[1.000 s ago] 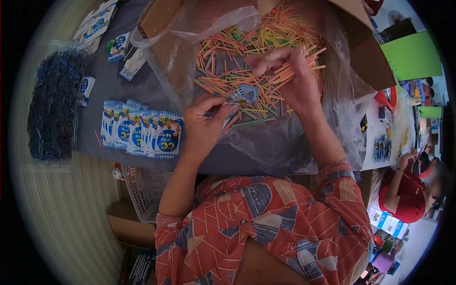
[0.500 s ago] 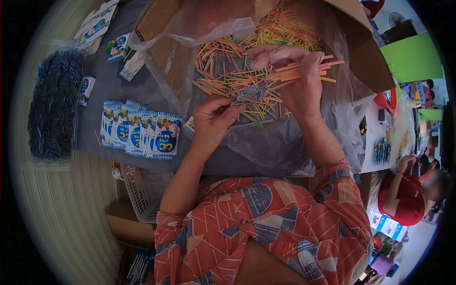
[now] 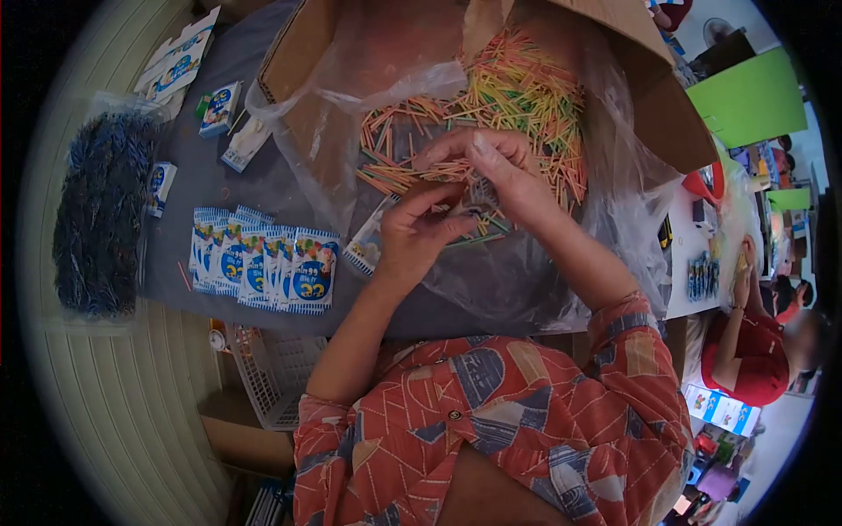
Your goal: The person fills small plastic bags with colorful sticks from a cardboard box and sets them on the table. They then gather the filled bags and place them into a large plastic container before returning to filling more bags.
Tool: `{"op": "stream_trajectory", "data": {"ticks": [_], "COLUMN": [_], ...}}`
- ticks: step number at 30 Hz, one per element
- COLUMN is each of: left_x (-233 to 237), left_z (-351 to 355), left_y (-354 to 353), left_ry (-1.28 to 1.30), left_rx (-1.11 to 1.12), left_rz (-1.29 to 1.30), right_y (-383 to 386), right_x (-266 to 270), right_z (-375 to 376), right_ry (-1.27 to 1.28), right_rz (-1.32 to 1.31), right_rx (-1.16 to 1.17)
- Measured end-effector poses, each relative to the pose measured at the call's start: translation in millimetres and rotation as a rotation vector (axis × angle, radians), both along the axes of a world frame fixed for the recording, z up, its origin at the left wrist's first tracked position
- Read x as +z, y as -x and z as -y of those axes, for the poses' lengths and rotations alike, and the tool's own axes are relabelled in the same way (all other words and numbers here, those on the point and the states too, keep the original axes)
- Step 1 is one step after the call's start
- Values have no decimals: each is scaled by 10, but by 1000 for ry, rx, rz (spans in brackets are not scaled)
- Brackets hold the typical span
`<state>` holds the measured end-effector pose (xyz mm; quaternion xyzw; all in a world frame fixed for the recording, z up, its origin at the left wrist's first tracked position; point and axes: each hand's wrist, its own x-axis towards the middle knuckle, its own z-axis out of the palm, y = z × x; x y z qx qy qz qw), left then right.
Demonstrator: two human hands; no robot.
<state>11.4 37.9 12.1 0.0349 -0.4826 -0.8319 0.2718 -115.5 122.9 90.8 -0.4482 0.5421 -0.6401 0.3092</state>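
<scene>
Over the front of a pile of coloured sticks (image 3: 544, 96), both my hands work close together. My left hand (image 3: 417, 230) pinches the edge of a small clear packet with a blue striped end (image 3: 480, 190). My right hand (image 3: 504, 171) is closed just above and beside that packet, fingers curled; what they hold is hidden. Under my left wrist lies a printed blue and white packet (image 3: 364, 245). A row of several similar printed packets (image 3: 311, 272) overlaps on the table to the left.
The sticks lie in a plastic liner (image 3: 614, 219) inside an open cardboard box (image 3: 636, 79). At left are small boxes (image 3: 220, 110) and a clear tub (image 3: 101, 210) of dark blue twists. A white basket (image 3: 272, 377) stands below the table. A person in red (image 3: 745, 351) sits right.
My right hand has come down and left to the packet; the bundle of sticks it held no longer shows. More of the printed packet under my left wrist is visible. The view has shifted slightly.
</scene>
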Motion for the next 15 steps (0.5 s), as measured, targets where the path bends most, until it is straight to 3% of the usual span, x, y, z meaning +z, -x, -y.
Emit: {"op": "stream_trajectory", "data": {"ticks": [3,5,7,9,10,11,12,14,15], "left_x": [117,182,244,355,321,284,275,383,420], "left_z": [-112,25,126,406,508,603,655,525,429], "left_y": [-110,-418,-784,-1131,-1219,-1283,-1296,-1157,-1066], "left_ry": [185,675,602,794,795,1172,1547,1604,1655], "left_rx": [52,57,203,233,232,395,569,640,700], "left_rz": [-13,236,294,443,443,640,837,882,928], "right_y": [-83,-126,108,666,1032,1383,1616,1926,1986], "right_x": [-65,-39,-68,-35,-144,-270,-298,-325,-325], "right_z": [7,-57,-97,-147,-201,-225,-202,-192,-218], "right_ry": [37,-21,-2,-81,-252,-420,-408,-580,-586], "right_rz": [38,0,-99,-759,-914,-1068,-1071,-1852,-1849], "right_rx": [-47,44,43,-337,-461,-581,-580,-857,-862]}}
